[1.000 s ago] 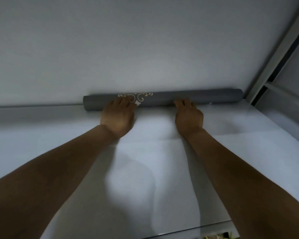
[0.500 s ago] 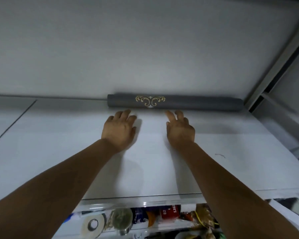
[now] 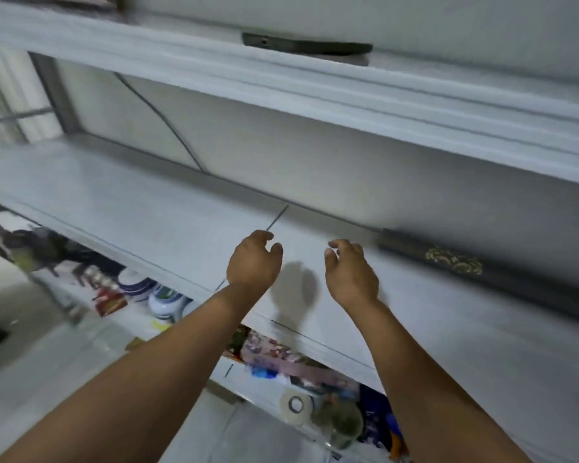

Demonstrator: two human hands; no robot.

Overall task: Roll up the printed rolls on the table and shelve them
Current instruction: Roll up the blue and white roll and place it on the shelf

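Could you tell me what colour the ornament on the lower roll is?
Gold scrollwork on the dark grey roll, head view.

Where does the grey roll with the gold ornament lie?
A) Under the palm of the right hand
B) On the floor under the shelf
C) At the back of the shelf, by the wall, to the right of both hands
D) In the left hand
C: the grey roll lies along the back of the shelf by the wall, apart from the left hand and the right hand, which hold nothing.
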